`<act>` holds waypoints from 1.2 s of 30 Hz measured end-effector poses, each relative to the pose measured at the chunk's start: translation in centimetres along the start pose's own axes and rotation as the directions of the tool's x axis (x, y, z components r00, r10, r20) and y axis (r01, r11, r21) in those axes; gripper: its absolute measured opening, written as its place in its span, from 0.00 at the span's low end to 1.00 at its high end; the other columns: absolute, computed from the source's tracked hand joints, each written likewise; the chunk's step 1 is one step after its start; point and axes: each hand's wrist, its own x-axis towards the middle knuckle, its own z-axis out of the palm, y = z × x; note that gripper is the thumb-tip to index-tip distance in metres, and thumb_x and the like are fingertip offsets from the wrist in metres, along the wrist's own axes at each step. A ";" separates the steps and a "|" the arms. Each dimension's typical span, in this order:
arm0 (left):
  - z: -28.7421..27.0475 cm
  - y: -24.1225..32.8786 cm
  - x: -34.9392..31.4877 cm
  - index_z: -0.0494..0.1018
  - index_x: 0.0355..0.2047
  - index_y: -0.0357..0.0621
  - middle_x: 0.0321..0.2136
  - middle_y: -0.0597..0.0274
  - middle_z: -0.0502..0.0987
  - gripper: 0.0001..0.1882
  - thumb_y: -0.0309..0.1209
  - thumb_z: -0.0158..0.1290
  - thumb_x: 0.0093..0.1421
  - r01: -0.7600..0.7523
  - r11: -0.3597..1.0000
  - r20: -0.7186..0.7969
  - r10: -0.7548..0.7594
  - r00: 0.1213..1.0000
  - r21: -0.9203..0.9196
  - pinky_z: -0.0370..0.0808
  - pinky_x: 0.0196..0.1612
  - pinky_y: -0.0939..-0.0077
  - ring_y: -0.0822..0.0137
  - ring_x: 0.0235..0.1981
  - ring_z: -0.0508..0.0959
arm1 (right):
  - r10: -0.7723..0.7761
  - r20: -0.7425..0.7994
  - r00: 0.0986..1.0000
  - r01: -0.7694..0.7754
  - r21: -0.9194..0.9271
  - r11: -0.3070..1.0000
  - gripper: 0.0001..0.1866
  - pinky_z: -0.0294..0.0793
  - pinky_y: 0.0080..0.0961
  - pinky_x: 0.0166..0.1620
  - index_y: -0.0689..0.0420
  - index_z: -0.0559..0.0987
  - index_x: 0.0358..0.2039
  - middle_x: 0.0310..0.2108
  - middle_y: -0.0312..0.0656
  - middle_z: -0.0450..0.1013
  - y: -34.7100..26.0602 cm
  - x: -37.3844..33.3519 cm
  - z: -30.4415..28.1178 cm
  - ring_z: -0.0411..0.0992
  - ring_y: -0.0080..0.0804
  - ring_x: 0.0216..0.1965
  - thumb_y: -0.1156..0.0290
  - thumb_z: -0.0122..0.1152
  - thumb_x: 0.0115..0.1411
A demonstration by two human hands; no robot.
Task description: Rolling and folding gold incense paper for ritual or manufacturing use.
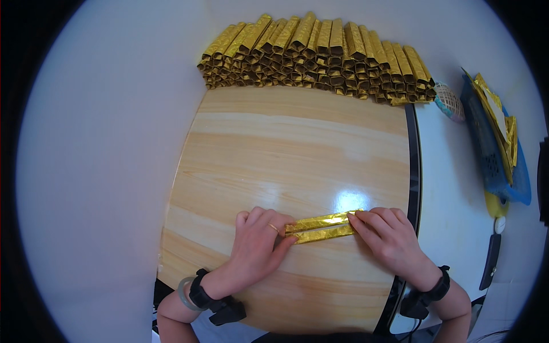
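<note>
A folded strip of gold foil paper lies low over the near part of the wooden table, with a pale slit along its middle between two raised gold edges. My left hand pinches its left end between thumb and fingers. At the right end, my right hand grips it the same way, fingers curled and fingertips on the foil. Parts of both ends are hidden under my fingers.
A tall stack of gold foil paper tubes lines the table's far edge. Beyond the wooden tabletop, on the white surface at right, stand a blue plastic basket holding gold sheets and a small woven item.
</note>
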 end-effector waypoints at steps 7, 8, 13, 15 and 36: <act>-0.2 -0.3 -0.4 0.80 0.37 0.55 0.34 0.68 0.74 0.15 0.26 0.63 0.47 -0.074 0.990 -0.073 0.083 0.994 0.122 0.61 0.44 0.65 0.63 0.38 0.69 | 0.006 -0.020 1.000 -0.006 0.004 1.000 0.21 0.69 0.25 0.44 0.61 0.78 0.47 0.43 0.39 0.72 0.0 0.5 -0.4 0.71 0.31 0.46 0.74 0.58 0.50; -0.1 -0.1 -0.3 0.80 0.38 0.56 0.37 0.68 0.75 0.16 0.26 0.62 0.47 -0.130 0.977 -0.103 0.149 0.983 0.170 0.61 0.46 0.65 0.63 0.39 0.70 | -0.042 -0.032 0.999 0.042 -0.006 0.999 0.21 0.70 0.25 0.44 0.61 0.78 0.47 0.42 0.39 0.73 -0.1 0.7 -0.7 0.71 0.31 0.46 0.74 0.58 0.50; -0.1 -0.6 -0.4 0.81 0.42 0.57 0.48 0.67 0.77 0.19 0.26 0.58 0.47 -0.322 0.902 0.036 0.326 0.945 0.288 0.66 0.48 0.66 0.63 0.44 0.72 | -0.107 -0.035 0.994 0.106 -0.034 0.994 0.21 0.73 0.24 0.45 0.60 0.78 0.48 0.42 0.41 0.73 -0.1 0.2 0.0 0.72 0.32 0.45 0.74 0.58 0.51; -0.2 -1.0 -0.5 0.78 0.45 0.46 0.51 0.62 0.75 0.20 0.26 0.53 0.49 -0.411 0.880 0.077 0.405 0.911 0.240 0.72 0.45 0.65 0.60 0.49 0.72 | -0.109 0.006 0.994 0.109 -0.035 0.993 0.22 0.73 0.23 0.46 0.59 0.77 0.50 0.42 0.42 0.73 -0.1 0.1 -0.1 0.73 0.33 0.45 0.74 0.58 0.52; -0.5 1.9 -1.0 0.70 0.50 0.24 0.52 0.43 0.73 0.24 0.26 0.48 0.52 -0.526 0.606 0.345 0.398 0.850 0.597 0.72 0.55 0.66 0.54 0.54 0.72 | 0.014 0.218 0.976 -0.039 0.108 0.993 0.36 0.55 0.36 0.66 0.69 0.69 0.56 0.63 0.52 0.61 -1.4 0.7 -0.4 0.58 0.40 0.65 0.49 0.57 0.58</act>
